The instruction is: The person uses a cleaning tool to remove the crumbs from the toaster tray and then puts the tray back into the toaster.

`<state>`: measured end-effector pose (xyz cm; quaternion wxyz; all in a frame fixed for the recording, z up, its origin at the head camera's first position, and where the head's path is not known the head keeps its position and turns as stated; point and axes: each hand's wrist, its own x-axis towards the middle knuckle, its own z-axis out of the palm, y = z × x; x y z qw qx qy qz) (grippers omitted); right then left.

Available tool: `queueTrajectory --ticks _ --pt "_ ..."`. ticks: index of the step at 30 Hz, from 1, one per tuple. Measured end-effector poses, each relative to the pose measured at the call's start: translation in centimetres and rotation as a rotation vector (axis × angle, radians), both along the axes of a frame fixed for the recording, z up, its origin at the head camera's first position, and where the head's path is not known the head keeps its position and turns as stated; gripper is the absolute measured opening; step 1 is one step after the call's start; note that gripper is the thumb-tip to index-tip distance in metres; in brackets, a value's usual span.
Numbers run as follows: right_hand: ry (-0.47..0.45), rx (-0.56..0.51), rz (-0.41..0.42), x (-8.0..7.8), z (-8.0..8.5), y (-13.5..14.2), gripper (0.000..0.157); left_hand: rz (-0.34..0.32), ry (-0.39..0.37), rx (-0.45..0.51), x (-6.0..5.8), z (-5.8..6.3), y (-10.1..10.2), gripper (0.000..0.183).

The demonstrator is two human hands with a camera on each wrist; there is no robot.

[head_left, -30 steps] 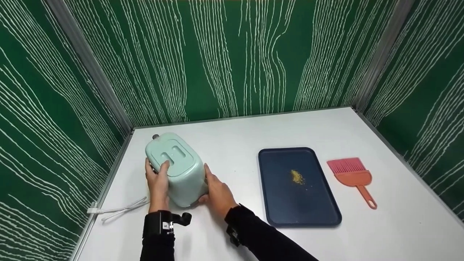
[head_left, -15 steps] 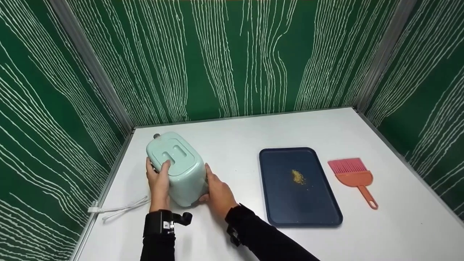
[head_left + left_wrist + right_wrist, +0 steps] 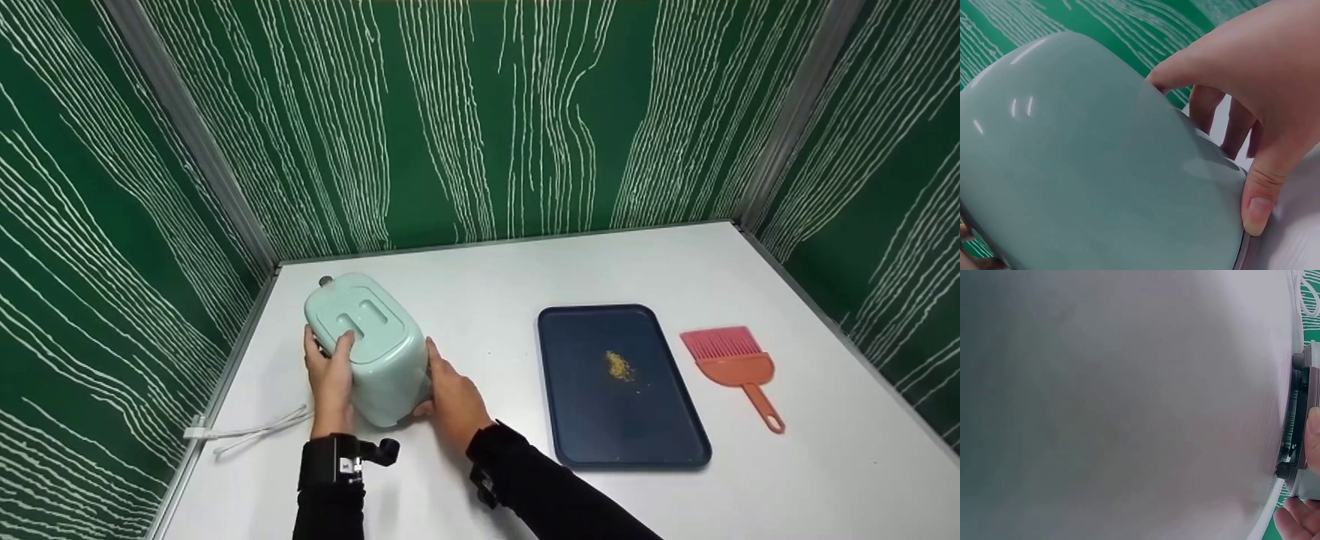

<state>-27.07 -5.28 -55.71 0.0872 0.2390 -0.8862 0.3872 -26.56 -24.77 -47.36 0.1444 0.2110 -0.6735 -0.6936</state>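
Observation:
A mint-green toaster (image 3: 394, 375) with two recesses in its top is tilted over the left part of the table. My left hand (image 3: 331, 382) grips its left side, thumb on the top by one recess, other fingers down the side. On the near right side, my right hand (image 3: 457, 401) holds the lower edge. In the left wrist view that right hand (image 3: 1275, 107) presses its thumb on the base rim, fingers curling under. Dark feet (image 3: 1297, 416) under the toaster show in the right wrist view. The far side of the toaster is hidden.
On the white table (image 3: 480, 289), a dark blue tray (image 3: 622, 431) holds a small heap of yellowish crumbs (image 3: 618, 366). Right of it lies an orange brush (image 3: 739, 367) with pink bristles. A white cord (image 3: 262, 431) with its plug reaches the table's left edge.
The head view has shifted very slightly. Both hands keep their hold on the tilted toaster, and nothing else has visibly moved.

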Motion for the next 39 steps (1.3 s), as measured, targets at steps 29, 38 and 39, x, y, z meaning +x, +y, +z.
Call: queueTrajectory --ticks 29,38,39 --pt "-0.033 -0.002 0.022 0.0 0.3 -0.2 0.113 -0.001 -0.014 0.049 -0.3 0.4 -0.4 0.095" --pt "-0.078 -0.036 0.053 0.0 0.4 0.3 0.111 0.005 -0.007 0.068 -0.5 0.3 -0.1 0.096" --pt "-0.075 -0.037 0.056 0.0 0.3 0.4 0.111 0.009 0.0 0.062 -0.6 0.2 0.0 0.096"
